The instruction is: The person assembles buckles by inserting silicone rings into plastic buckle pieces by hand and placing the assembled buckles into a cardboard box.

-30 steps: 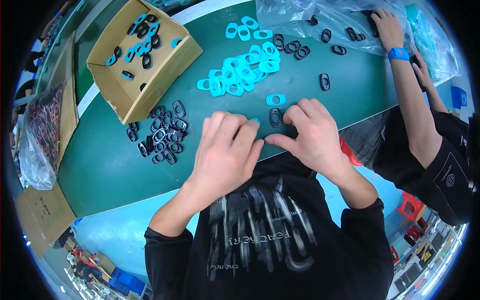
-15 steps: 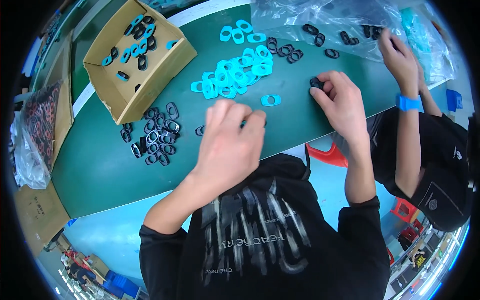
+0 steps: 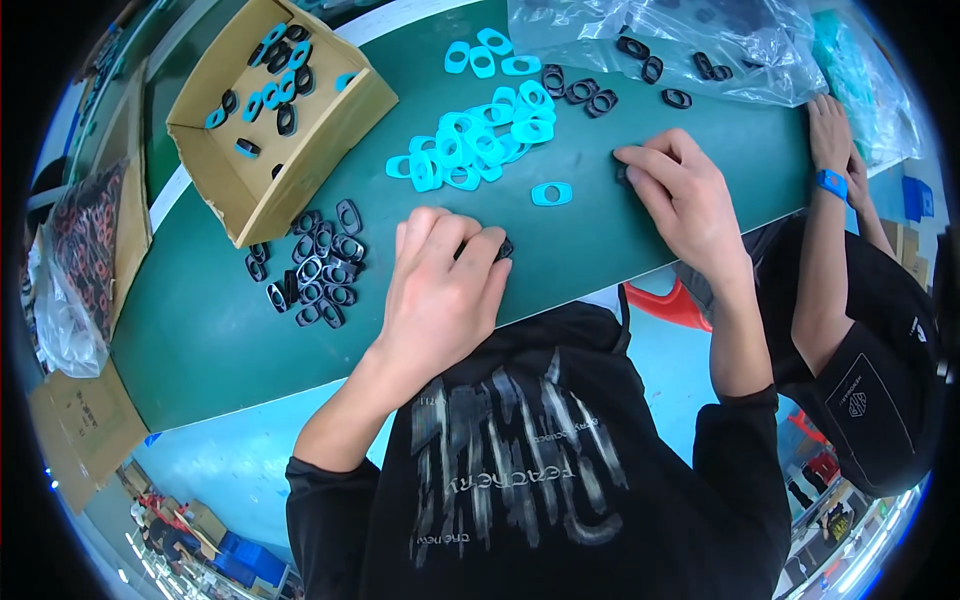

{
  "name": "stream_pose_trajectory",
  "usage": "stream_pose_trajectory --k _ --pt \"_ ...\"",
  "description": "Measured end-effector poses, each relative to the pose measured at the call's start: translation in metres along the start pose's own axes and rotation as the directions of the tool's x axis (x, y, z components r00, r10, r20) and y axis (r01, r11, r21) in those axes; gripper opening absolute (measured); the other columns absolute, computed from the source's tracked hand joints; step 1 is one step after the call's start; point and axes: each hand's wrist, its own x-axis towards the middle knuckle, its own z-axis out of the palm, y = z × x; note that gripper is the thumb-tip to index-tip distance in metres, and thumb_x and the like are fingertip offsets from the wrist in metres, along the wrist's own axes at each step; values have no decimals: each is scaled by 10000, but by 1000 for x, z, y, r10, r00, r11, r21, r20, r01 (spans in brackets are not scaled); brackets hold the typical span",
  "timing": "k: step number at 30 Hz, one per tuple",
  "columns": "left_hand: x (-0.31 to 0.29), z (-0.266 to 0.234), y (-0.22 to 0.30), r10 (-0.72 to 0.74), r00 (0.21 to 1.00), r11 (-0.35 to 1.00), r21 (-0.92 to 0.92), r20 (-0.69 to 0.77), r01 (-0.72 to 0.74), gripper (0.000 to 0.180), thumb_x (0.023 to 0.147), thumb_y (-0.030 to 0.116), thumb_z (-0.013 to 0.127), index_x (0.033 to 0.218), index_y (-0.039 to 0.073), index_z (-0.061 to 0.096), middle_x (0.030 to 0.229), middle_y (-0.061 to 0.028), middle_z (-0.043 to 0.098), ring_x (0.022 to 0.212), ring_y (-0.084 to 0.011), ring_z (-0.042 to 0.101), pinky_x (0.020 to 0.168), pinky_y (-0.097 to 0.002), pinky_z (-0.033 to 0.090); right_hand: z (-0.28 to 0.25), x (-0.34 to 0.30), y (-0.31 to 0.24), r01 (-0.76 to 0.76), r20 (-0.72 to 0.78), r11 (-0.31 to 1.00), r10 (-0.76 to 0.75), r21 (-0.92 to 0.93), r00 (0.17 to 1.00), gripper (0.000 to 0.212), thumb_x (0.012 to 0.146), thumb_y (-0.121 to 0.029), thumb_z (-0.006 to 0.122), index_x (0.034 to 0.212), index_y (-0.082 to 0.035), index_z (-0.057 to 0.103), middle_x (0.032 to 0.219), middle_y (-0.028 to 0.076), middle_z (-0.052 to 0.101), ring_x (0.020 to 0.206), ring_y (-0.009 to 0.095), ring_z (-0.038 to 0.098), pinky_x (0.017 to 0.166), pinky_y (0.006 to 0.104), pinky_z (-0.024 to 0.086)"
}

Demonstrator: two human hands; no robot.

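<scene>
My left hand (image 3: pixel 440 275) rests low over the green table, fingers curled down. A small black oval part (image 3: pixel 506 248) shows at its thumb side, partly covered by the hand. My right hand (image 3: pixel 685 195) pinches another black oval part (image 3: pixel 621 172) between thumb and fingers, just above or on the table. Between the hands lies a single turquoise oval ring (image 3: pixel 565 193). Beyond it spreads a loose heap of turquoise oval rings (image 3: pixel 533 131). To the left of my left hand is a cluster of black oval rings (image 3: pixel 349 247).
An open cardboard box (image 3: pixel 325 160) holds black and turquoise parts at the far left. A clear plastic bag (image 3: pixel 600 25) and several black rings (image 3: pixel 676 99) lie at the far right. Beside me, a co-worker's hand (image 3: pixel 829 135) with a blue wristband rests by the table's edge.
My left hand has shifted slightly left and nearer, covering a black part that showed beside it. The co-worker's hand has left the black parts by the bag and come nearer.
</scene>
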Motion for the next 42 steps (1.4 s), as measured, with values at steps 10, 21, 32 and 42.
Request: stream_pose_trajectory --k 10,21,32,42 --pt "-3 -3 0 10 999 1000 -7 -31 -10 329 688 -4 821 1000 4 715 939 -102 630 922 -312 566 804 -402 478 -5 -9 -9 0 3 1000 0 6 1000 280 844 -89 758 1103 -11 687 1061 123 590 911 285 637 803 354 525" --pt "-7 -3 1 -32 999 999 4 -21 32 329 698 5 817 1009 6 712 947 -102 625 940 -313 563 841 -408 460 24 23 -40 265 -18 958 -265 109 964 278 759 -70 800 1019 -47 704 944 88 593 867 287 615 752 376 523" --pt "-13 0 -3 -21 995 1000 -2 -94 21 332 709 28 817 1026 19 717 972 -84 626 951 -306 557 857 -418 447 29 27 -28 263 14 951 -269 165 963 270 761 -92 813 1011 -47 722 948 75 602 919 279 589 790 377 505" --pt "-11 4 -1 -14 996 1000 19 -91 16 333 705 47 825 1021 24 722 980 -82 629 959 -306 557 853 -423 447 30 28 -23 320 4 932 -325 173 946 284 757 -126 821 996 -12 715 954 83 598 915 284 570 804 378 488"
